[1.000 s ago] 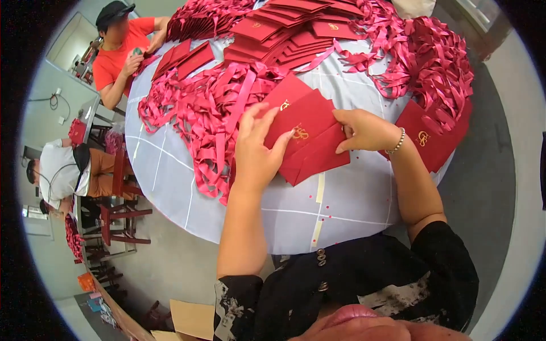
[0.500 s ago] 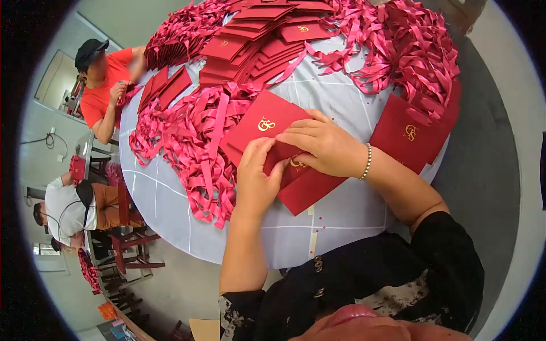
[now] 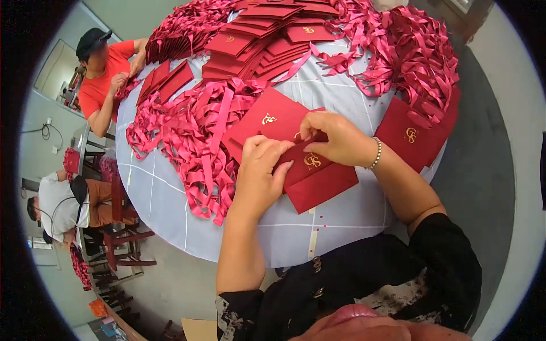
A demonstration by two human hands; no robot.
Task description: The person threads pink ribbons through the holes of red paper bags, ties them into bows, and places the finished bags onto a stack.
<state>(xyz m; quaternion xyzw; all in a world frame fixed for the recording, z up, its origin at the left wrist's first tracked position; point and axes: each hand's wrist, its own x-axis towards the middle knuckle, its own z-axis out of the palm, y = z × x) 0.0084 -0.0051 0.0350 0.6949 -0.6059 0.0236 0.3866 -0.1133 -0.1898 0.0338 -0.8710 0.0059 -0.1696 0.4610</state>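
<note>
A flat red paper bag with a gold monogram lies in front of me, tilted on the table. My left hand grips its left edge between thumb and fingers. With thumb and fingers pinched together, my right hand holds its upper edge just above the monogram. Under and behind my fingers lie more flat red bags, partly covered by the hands. Close to my left hand is a heap of loose pink-red ribbons.
A round table under a pale checked cloth carries a tall stack of red bags at the back. More ribbons and red bags are on the right. Across the table sits a person in orange; another person works at the left.
My right hand has drawn in from lying spread over the bags to a pinch at the upper edge. The held bag's monogram shows more fully now.
</note>
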